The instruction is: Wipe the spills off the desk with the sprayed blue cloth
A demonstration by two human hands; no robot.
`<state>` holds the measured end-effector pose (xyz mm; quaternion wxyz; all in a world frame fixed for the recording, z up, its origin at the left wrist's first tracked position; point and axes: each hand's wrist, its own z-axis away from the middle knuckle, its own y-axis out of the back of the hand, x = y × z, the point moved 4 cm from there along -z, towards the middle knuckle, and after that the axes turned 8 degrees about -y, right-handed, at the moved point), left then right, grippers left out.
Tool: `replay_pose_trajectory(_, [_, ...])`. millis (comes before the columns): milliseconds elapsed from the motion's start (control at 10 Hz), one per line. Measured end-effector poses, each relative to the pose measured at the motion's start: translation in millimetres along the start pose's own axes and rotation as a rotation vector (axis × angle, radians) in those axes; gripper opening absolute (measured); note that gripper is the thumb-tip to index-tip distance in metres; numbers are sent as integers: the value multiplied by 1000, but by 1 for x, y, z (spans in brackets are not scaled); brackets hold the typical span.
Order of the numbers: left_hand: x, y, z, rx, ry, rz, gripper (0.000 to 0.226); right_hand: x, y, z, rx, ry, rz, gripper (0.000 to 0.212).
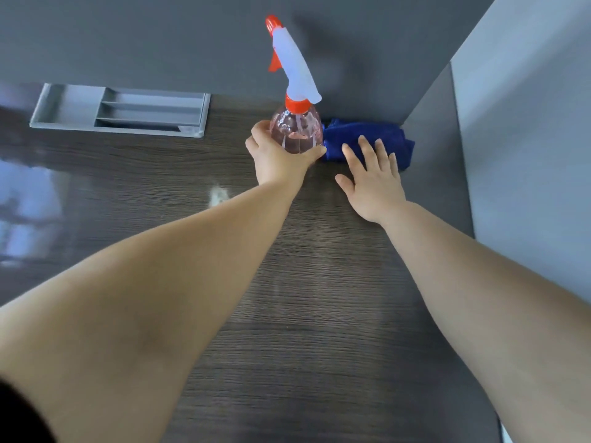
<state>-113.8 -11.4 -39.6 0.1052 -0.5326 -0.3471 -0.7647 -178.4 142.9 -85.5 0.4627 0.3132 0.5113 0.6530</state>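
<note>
Well to the left of the spray bottle, a grey divided tray is set against the back panel. Nearer the bottle, to its front left, a pale spill is seen on the dark wood-grain worktop. The bottle's clear pink body is clasped by the left grip, fingers curled round it. Just right of the bottle, the blue cloth is bunched in the corner, and the right grip is laid on it with fingers straight and spread (nothing is grasped yet). The step in hand is judged to be fetching bottle and cloth. Next, the cloth would have to be gathered, sprayed, then carried leftward to the spill.
</note>
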Motion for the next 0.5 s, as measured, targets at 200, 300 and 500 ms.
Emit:
replay_pose_trajectory(200, [1,-4,-4,25,26,26,98,1,2,2,-7,29,-18,59])
replay_pose_trajectory(300, [-6,2,-1,-32,32,22,105,0,5,8,9,18,-31,61])
replay_pose_trajectory(500, [-30,33,19,-131,60,-114,61,-38,16,54,195,48,-295,44])
